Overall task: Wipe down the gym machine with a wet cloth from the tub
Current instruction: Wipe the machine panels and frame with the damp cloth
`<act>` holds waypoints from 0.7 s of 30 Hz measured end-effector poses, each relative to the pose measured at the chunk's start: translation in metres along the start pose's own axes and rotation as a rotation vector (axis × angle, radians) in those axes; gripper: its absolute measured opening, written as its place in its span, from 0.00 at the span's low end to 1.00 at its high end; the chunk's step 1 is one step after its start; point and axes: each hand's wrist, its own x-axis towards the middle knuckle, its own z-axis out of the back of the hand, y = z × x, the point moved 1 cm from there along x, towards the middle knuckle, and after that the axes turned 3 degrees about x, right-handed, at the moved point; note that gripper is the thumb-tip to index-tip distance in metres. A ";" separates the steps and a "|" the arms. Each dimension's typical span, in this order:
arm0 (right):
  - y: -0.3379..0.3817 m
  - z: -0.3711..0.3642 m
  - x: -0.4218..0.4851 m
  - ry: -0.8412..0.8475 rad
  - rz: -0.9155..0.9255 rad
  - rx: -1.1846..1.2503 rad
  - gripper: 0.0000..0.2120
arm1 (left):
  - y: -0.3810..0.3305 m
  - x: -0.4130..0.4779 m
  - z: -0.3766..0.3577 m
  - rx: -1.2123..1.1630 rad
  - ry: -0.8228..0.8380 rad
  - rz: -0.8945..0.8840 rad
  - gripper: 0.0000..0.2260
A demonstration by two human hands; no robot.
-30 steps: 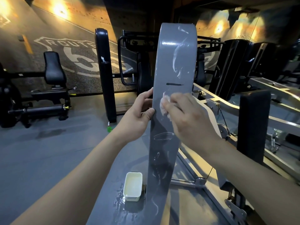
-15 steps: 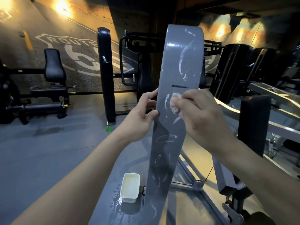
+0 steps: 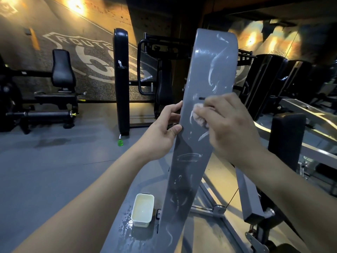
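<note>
Grey matte floor [image 3: 54,170]: small green bottle [image 3: 120,142] beside the foot of a black upright pad [image 3: 121,79]. Grey machine base plate [image 3: 149,185]: white rectangular plastic tub [image 3: 142,209], spilled water [image 3: 125,223] alongside.

The panel [image 3: 211,73] face lies open above the right hand [image 3: 229,128], which covers its middle with the cloth [image 3: 198,115], and below it down to the base. The left hand [image 3: 162,132] grips the left edge, blocking it there. Left of the panel the floor [image 3: 54,170] gives wide room, save the tub [image 3: 142,209] just beside the foot. On the right a black pad [image 3: 286,141], a sloping bar [image 3: 245,194] and rails [image 3: 300,106] crowd close.
</note>
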 end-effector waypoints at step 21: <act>-0.002 -0.005 0.021 -0.056 0.044 0.005 0.14 | 0.001 0.002 0.002 0.031 0.006 0.021 0.25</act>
